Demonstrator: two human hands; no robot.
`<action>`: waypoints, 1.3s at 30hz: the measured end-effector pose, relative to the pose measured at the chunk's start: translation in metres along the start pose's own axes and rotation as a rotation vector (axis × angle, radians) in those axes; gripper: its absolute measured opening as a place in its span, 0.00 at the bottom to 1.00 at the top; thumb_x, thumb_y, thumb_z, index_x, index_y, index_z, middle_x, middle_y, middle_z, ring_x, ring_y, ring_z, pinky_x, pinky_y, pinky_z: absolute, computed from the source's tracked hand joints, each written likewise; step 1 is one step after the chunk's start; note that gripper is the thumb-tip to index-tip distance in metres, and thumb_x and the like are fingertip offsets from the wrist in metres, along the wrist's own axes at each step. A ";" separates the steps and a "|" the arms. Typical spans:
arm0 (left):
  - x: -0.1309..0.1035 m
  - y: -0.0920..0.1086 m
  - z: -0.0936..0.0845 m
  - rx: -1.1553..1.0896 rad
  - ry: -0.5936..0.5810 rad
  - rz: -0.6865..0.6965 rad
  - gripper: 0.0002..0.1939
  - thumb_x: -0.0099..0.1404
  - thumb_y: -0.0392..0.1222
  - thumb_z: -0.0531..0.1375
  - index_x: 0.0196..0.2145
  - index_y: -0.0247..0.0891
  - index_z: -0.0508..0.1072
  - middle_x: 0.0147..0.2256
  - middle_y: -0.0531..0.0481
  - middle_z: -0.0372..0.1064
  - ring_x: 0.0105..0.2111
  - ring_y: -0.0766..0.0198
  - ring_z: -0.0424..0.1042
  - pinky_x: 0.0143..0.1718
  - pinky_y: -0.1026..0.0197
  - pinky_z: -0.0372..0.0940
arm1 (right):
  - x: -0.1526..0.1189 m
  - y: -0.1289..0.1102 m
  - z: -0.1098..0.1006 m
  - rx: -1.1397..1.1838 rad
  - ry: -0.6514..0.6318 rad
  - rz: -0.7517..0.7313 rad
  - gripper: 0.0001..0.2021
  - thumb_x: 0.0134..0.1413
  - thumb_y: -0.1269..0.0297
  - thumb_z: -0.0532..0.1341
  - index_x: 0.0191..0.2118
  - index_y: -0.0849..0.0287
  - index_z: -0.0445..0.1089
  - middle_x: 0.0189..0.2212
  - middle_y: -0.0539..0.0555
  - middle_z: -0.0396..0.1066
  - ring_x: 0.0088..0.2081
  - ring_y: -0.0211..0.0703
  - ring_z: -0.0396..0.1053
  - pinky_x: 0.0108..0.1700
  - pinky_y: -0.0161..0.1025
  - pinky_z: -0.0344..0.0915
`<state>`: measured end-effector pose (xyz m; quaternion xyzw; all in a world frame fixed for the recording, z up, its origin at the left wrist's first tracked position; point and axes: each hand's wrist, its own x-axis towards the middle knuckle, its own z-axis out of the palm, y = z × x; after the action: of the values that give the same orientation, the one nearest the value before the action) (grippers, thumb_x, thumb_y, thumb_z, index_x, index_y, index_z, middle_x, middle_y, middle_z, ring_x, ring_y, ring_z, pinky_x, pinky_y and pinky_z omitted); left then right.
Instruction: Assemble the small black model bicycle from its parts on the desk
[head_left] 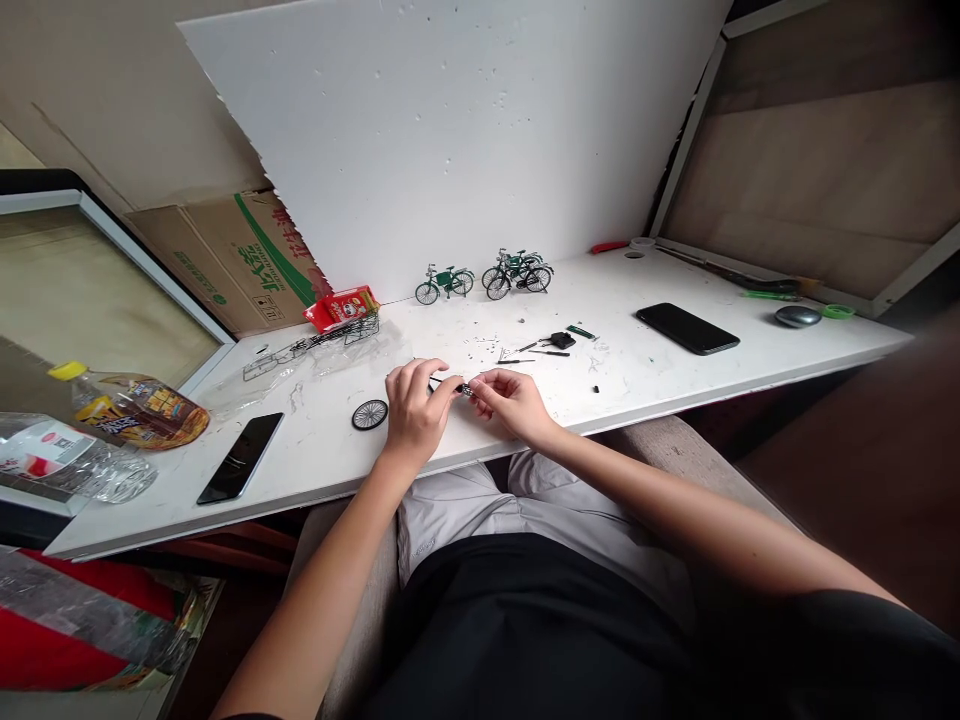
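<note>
And here both hands, left (416, 415) and right (514, 400), are pinching 1 small dark part (466, 390) above the table (315, 450), near its front edge, delicate fingertip work that seems to call for a steady, light grip! Beside the left hand lies 1 loose wheel (370, 415); towards the back edge stand 3 toy bicycles (445, 283), 2 overlapping, with 2 phones, left (241, 457) and right (688, 328).

White table (322, 445) | green model bicycles (448, 282) | loose spoked wheel (370, 415) | two phones (688, 329) | mouse (797, 316) | yellow-capped bottle (142, 407)
</note>
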<state>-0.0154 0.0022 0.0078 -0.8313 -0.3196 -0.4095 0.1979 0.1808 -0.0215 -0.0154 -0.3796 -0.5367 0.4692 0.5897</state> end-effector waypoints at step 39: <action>0.016 -0.093 -0.058 -0.091 0.180 -0.430 0.05 0.69 0.45 0.69 0.40 0.44 0.84 0.40 0.48 0.85 0.45 0.51 0.78 0.63 0.46 0.62 | 0.033 -0.045 -0.066 -0.733 -0.073 -0.114 0.09 0.66 0.59 0.65 0.42 0.59 0.81 0.43 0.61 0.84 0.42 0.49 0.80 0.41 0.43 0.75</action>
<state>-0.1044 0.0412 0.0611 -0.7123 -0.4518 -0.5285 0.0962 0.2517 0.0014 0.0271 -0.5179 -0.7100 0.2257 0.4204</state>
